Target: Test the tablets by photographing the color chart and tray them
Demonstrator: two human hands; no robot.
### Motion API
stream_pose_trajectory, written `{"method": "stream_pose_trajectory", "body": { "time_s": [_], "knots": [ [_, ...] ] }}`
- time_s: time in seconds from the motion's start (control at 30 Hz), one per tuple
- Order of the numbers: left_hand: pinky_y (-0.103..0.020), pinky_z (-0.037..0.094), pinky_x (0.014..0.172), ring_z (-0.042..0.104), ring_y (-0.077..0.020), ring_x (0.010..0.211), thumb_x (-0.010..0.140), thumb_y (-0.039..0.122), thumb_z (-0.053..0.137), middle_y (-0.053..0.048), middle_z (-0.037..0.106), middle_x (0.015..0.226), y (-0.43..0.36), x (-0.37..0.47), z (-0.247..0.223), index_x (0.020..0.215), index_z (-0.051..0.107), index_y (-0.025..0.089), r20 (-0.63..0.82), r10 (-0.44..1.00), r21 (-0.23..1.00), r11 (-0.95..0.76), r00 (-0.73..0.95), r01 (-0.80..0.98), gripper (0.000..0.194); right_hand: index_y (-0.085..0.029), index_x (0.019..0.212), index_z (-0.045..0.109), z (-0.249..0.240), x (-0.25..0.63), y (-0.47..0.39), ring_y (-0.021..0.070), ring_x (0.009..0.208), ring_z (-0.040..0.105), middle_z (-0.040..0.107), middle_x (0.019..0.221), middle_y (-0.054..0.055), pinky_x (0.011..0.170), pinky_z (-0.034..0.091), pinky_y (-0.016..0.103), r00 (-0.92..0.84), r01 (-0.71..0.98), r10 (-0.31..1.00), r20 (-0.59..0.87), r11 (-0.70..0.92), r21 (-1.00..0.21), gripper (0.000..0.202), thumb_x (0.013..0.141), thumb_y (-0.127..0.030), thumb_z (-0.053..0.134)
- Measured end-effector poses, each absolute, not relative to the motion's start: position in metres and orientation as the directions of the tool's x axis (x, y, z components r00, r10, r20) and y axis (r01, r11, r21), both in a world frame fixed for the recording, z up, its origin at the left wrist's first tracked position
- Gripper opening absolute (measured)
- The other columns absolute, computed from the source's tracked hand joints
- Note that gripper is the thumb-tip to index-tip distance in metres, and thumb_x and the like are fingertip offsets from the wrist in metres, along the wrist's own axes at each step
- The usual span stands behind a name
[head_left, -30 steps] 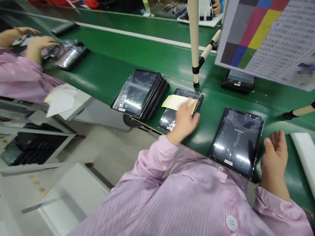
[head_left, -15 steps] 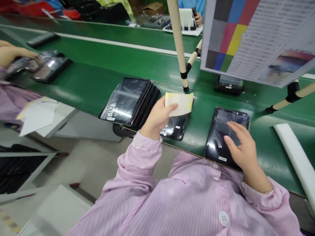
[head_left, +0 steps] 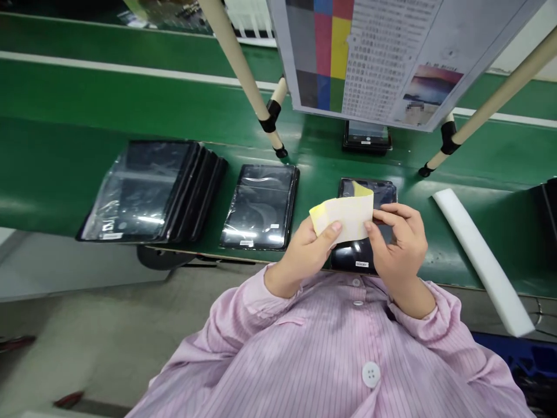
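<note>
The yellow-and-white sheet is up in front of the person, above the tablet at the bench's front edge, and covers much of its middle. The sheet's long axis runs left to right, its right end a little higher, and a yellow flap curls away from the person at the upper right corner. The left hand has the lower left part pinched, thumb flat on the near face, fingers tucked behind. The right hand is half curled at the opposite end, thumb tip on the sheet's right edge and index tip close by; whether it grips there I cannot tell. The tablet's long axis runs away from the person, its white label at the near end, almost at the bench edge. To its left, a strip of green bench separates it from a second tablet, set much the same way; beyond that leans a stack of tablets. On the right, more green surface shows before the slanting white foam bar, whose near end overhangs the edge.
</note>
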State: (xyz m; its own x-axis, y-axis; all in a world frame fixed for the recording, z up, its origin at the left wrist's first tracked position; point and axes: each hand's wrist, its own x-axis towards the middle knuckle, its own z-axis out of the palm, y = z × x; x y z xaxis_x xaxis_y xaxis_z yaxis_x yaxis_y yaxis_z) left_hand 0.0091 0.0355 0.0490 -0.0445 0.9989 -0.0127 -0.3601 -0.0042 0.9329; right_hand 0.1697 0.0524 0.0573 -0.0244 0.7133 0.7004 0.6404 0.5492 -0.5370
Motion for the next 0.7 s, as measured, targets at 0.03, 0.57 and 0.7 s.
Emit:
{"method": "stream_pose_trajectory", "body": {
  "time_s": [0.03, 0.57, 0.7],
  "knots": [
    [-0.046, 0.059, 0.107, 0.075, -0.0313, 0.115, 0.083, 0.062, 0.08, -0.011, 0.08, 0.116, 0.034, 0.011, 0.047, 0.113, 0.079, 0.024, 0.012, 0.999, 0.942, -0.028, -0.05, -0.335, 0.049, -0.025, 0.104, 0.075, 0.056, 0.17, 0.052, 0.0213, 0.101, 0.069, 0.071, 0.107, 0.006, 0.092, 0.062, 0.042, -0.01, 0.641, 0.705, 0.709, 0.549, -0.536, 0.012, 0.098, -0.031, 0.066],
    [-0.035, 0.062, 0.095, 0.078, -0.0208, 0.097, 0.084, 0.043, 0.084, -0.005, 0.081, 0.105, 0.038, 0.044, 0.029, 0.102, 0.078, 0.022, 0.058, 0.9, 0.929, -0.207, -0.432, -0.306, 0.028, -0.022, 0.105, 0.072, 0.034, 0.152, 0.051, 0.0176, 0.096, 0.076, 0.075, 0.113, 0.008, 0.079, 0.068, 0.03, -0.06, 0.717, 0.515, 0.855, 0.618, -0.322, 0.009, 0.097, -0.018, 0.068],
    [-0.034, 0.061, 0.095, 0.078, -0.02, 0.099, 0.079, 0.04, 0.089, -0.004, 0.081, 0.106, 0.041, 0.048, 0.029, 0.102, 0.076, 0.022, -0.027, 0.873, 0.897, -0.194, -0.486, -0.398, 0.032, -0.018, 0.124, 0.069, 0.024, 0.148, 0.053, 0.0186, 0.103, 0.077, 0.072, 0.13, 0.012, 0.085, 0.068, 0.027, -0.158, 0.746, 0.516, 0.842, 0.621, -0.241, 0.024, 0.1, -0.016, 0.063]
  ]
}}
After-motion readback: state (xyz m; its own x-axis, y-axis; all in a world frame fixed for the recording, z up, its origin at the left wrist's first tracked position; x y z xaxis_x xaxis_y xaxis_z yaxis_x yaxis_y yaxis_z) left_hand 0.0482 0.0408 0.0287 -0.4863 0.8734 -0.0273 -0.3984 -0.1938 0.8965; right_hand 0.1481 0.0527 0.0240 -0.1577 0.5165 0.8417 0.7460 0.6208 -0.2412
